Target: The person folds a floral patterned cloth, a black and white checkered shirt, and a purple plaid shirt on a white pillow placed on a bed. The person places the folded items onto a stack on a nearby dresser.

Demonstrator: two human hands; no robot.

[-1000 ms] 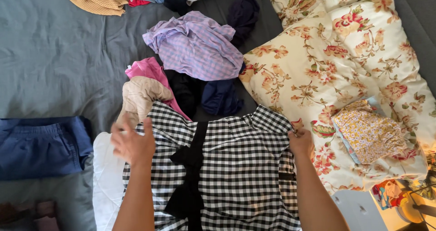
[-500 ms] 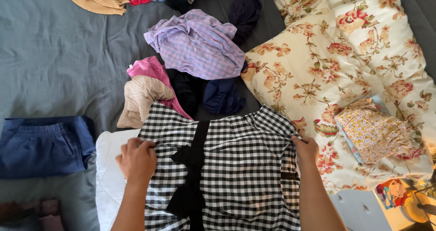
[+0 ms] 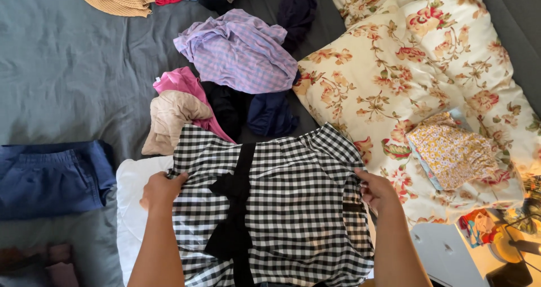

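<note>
**Both hands on the checked top**

Left hand (image 3: 162,190) and right hand (image 3: 376,191) grip the black-and-white checked top (image 3: 282,208) by its edges, spread over a white cloth (image 3: 132,197). Beige garment (image 3: 172,120) and floral pillow (image 3: 417,84) crowd nearby. Since a second ago, my left hand dropped lower.

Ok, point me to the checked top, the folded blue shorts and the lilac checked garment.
checked top (image 3: 293,191), head view, on its flat front panel.
folded blue shorts (image 3: 51,177), head view, middle of the fold.
lilac checked garment (image 3: 239,56), head view, centre of the crumpled heap.
</note>
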